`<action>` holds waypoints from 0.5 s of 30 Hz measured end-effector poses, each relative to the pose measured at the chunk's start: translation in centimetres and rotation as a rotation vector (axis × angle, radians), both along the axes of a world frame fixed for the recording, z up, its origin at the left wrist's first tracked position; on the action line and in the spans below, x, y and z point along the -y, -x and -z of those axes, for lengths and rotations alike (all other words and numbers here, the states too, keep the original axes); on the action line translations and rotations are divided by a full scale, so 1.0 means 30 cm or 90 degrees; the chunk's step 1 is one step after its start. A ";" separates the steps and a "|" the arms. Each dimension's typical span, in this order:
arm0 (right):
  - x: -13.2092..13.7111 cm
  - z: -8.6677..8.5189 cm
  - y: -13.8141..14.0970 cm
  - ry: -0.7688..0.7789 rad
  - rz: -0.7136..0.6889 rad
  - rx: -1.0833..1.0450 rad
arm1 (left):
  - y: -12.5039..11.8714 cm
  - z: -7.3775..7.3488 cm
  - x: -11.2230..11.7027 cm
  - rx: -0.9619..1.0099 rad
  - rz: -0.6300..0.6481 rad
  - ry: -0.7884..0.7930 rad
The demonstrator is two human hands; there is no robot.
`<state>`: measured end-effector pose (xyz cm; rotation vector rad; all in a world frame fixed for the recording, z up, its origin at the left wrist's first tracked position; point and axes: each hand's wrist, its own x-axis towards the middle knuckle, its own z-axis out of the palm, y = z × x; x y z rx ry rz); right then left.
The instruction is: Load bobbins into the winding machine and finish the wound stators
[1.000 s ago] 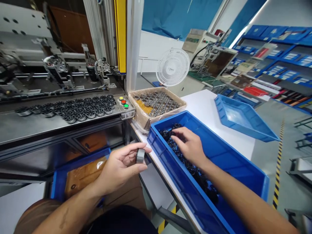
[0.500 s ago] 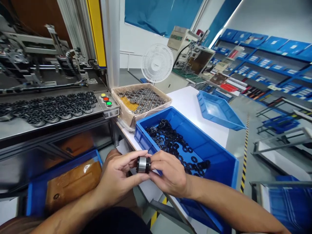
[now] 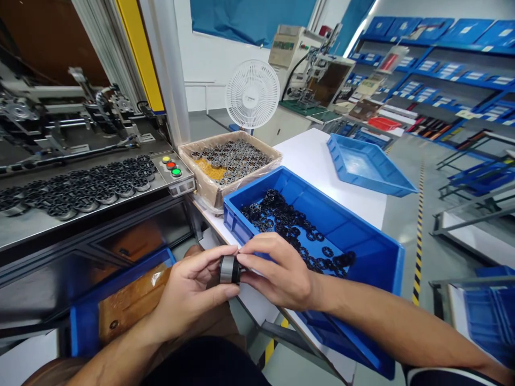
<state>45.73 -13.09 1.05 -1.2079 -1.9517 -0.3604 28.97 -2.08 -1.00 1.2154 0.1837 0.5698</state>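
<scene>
Between hands (image 3: 183,287) (image 3: 284,273), silver-black ring (image 3: 229,269); both curled partway, pinching it from opposite sides.

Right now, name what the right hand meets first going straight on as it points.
The right hand would first meet the black-ended metal ring in the left hand, seemingly touching it, though depth is unclear.

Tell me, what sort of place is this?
Probably a factory assembly workshop: there's a machine with coloured push buttons, a blue bin holding many small black parts, and shelves lined with blue containers.
</scene>
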 end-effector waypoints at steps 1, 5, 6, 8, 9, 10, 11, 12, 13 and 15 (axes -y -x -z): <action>0.001 0.000 -0.001 -0.011 0.004 0.014 | -0.001 0.000 -0.001 0.002 0.008 0.008; 0.001 -0.003 -0.006 -0.031 0.004 0.043 | 0.001 -0.002 0.000 0.011 0.040 0.029; 0.001 -0.003 -0.007 -0.030 0.000 0.041 | 0.001 -0.003 0.002 0.013 0.041 0.031; 0.001 -0.005 -0.007 -0.027 -0.009 0.037 | 0.002 -0.005 0.006 0.017 0.035 0.033; 0.003 -0.006 -0.006 -0.026 -0.010 0.037 | 0.001 -0.006 0.007 0.017 0.032 0.033; 0.004 -0.008 -0.005 -0.027 -0.007 0.039 | 0.001 -0.007 0.009 0.017 0.033 0.033; 0.006 -0.009 -0.004 -0.028 -0.003 0.043 | 0.000 -0.008 0.010 0.018 0.036 0.034; 0.008 -0.012 -0.003 -0.030 0.003 0.046 | 0.000 -0.009 0.011 0.018 0.040 0.034; 0.009 -0.014 -0.003 -0.032 0.010 0.050 | -0.001 -0.009 0.011 0.017 0.045 0.035; 0.011 -0.019 -0.003 -0.032 0.019 0.059 | -0.001 -0.008 0.008 0.013 0.052 0.039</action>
